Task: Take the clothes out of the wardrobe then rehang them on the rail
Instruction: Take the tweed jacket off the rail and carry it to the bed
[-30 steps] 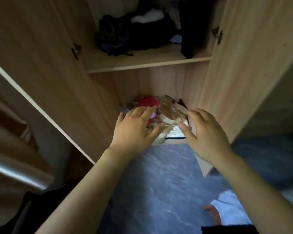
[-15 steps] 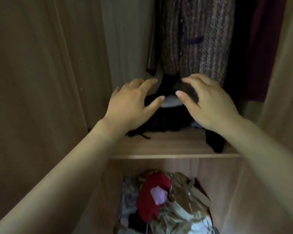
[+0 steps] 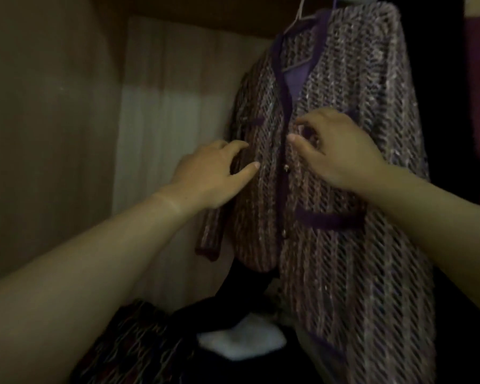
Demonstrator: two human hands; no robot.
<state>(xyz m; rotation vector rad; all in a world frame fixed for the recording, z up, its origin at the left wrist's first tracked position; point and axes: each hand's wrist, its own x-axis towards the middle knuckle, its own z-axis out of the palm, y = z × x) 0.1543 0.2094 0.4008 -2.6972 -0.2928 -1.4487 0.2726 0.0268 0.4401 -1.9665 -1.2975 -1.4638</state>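
Hanging from a hanger (image 3: 302, 8) inside the wardrobe (image 3: 53, 106), the jacket (image 3: 344, 245) faces the person, with a heap of dark clothes (image 3: 205, 317) below it. The left hand (image 3: 214, 173) rests against its front, fingers loosely spread and thumb out. The right hand (image 3: 336, 151) sits at the purple front edge, fingers curled, thumb and forefinger slightly apart; whether they pinch cloth cannot be told.

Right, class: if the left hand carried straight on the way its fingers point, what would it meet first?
Probably the hanging tweed jacket: the left hand points at its front panel, seemingly almost touching, though depth is unclear.
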